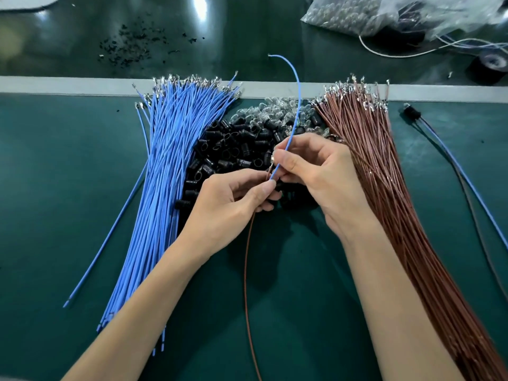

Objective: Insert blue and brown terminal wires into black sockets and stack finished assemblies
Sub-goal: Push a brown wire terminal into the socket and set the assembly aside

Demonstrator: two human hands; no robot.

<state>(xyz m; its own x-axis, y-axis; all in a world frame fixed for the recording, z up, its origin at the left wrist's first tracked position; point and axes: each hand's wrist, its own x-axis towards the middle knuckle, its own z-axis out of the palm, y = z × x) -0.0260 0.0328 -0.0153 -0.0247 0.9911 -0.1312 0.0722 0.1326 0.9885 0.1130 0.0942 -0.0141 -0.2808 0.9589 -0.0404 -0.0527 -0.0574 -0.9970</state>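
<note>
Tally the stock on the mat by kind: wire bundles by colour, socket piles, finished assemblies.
Blue wire bundle: 1
Brown wire bundle: 1
Socket pile: 1
Finished assembly: 1
Total: 4

This looked like an assembly workshop in a small factory. A green work mat (pixel 55 188) covered the bench, and on it lay large bundles of blue wires (pixel 165 160) and brown wires (pixel 384 174), a heap of black sockets (pixel 228 149) and glass bulbs (pixel 277 108), with a plastic bag (pixel 357 15) of parts behind
</note>
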